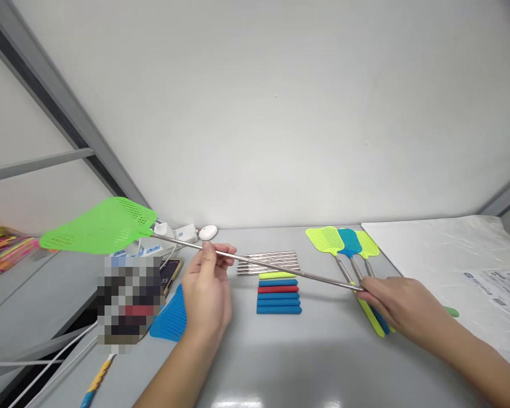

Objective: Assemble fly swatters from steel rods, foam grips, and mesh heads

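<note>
A fly swatter with a bright green mesh head (100, 226) and a long metal rod (272, 266) is held across the view, its head at the left. My left hand (208, 283) pinches the rod between thumb and fingers, not far from the head. At the other end my right hand (393, 303) is closed around the handle; a green tip (451, 311) shows past the wrist. Below the rod lie several blue grips (278, 303), a red grip (278, 289) and a yellow grip (277, 276). Several metal rods (267, 262) rest in a row behind them.
Assembled swatters (326, 240) lie at the right, partly behind my right hand. Beside them is a white plastic-wrapped package (446, 255). A blue swatter head (170, 318), a blurred phone-like device, cables and a power strip (187, 233) sit at the left. A wall rises behind the table.
</note>
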